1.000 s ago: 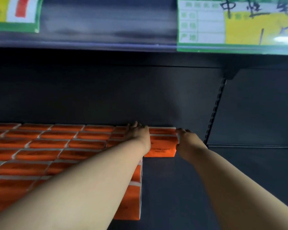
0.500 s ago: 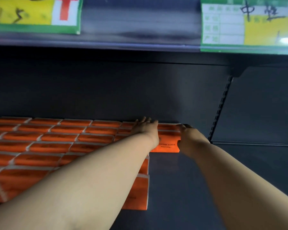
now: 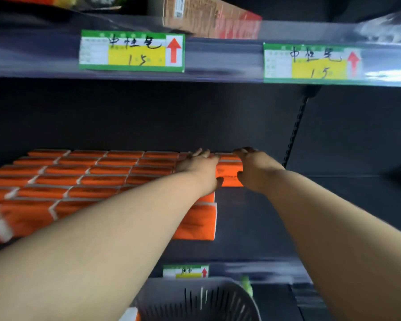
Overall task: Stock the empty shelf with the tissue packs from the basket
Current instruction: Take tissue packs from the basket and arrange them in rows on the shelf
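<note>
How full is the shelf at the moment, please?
Partly full: rows of orange packs cover the left side of the shelf, while its right side is bare.

Bare left hand (image 3: 198, 167), bare right hand (image 3: 256, 169)

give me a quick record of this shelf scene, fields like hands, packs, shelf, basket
left hand: fingers straight, resting on the stocked packs beside the tissue pack
right hand: grips the tissue pack at its right side
stocked packs: orange, flat in rows on the shelf's left part
shelf: dark surface shows right of the packs
basket: grey, slotted, below the shelf edge; contents mostly hidden
price labels: on the upper shelf edge, red arrows up
</note>
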Tool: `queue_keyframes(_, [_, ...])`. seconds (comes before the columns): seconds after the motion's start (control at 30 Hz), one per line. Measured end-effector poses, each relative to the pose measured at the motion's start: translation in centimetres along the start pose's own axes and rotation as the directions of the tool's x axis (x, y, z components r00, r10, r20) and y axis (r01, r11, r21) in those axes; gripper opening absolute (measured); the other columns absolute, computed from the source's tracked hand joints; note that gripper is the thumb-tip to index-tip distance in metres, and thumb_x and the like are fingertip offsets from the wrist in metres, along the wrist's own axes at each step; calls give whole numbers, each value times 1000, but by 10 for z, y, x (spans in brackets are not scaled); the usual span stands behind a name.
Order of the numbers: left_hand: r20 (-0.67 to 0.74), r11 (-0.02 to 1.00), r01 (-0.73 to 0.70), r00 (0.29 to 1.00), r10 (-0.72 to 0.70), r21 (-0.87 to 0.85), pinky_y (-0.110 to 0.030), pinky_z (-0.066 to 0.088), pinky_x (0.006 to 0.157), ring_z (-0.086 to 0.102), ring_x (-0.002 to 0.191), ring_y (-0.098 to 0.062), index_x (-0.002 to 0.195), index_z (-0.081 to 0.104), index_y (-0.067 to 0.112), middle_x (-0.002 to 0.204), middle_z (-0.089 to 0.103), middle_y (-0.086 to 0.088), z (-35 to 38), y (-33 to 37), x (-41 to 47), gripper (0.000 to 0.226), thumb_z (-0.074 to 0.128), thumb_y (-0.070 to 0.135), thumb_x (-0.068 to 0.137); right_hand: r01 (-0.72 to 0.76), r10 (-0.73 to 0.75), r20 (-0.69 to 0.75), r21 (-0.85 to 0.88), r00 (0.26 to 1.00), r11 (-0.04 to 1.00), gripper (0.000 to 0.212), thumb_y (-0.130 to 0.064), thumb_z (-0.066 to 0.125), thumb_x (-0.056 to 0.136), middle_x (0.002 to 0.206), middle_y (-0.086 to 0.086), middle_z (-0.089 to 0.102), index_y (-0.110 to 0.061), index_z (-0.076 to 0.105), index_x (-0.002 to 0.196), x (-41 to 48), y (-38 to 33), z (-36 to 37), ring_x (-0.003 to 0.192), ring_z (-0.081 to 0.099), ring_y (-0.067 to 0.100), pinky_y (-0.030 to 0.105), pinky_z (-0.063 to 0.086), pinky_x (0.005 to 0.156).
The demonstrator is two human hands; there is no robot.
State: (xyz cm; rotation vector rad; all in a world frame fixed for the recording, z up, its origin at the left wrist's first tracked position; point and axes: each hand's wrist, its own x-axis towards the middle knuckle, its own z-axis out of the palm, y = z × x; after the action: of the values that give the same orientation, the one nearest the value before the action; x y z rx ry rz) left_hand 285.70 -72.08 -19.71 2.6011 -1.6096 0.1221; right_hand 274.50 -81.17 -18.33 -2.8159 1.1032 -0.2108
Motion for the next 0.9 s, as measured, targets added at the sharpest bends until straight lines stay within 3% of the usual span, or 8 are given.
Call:
queue_keyframes(0.27, [-79,985,-166,982,169,47,-36,13,115,14,144,-18,145,27,29,155,21,2,-26,-24,-96,66,51,50,87,96,-96,3,-40,995,995,64,-29,57,85,148,2,33,-28,31,143,-69,-51,-10,133,36,26,42,43,100])
queue_keyframes(0.47, [-145,980,-196,969,198,28,-34,34,101,36,131,-19,138,36,34,137,42,6,-40,-49,-172,58,54,49,85,181,-181,-2,-35,983,983,62,-31,56,87,147,2,33,-27,30,143,-120,-98,-10,132,36,26,38,41,94])
queue_keyframes(0.63, [-126,986,-165,979,161,-22,-35,36,100,37,130,-19,139,36,33,139,41,7,-34,-72,-227,59,54,49,85,239,-239,37,-3,970,971,60,-31,55,86,146,0,34,-28,32,142,-159,-130,1,132,36,24,41,42,99])
queue_keyframes(0.9, [-66,988,-112,992,105,-111,-30,26,109,22,139,-12,144,29,34,153,25,11,2,-102,-299,62,51,48,88,244,-249,106,60,963,968,58,-33,53,89,146,-2,35,-28,32,142,-212,-153,43,130,36,23,36,42,96])
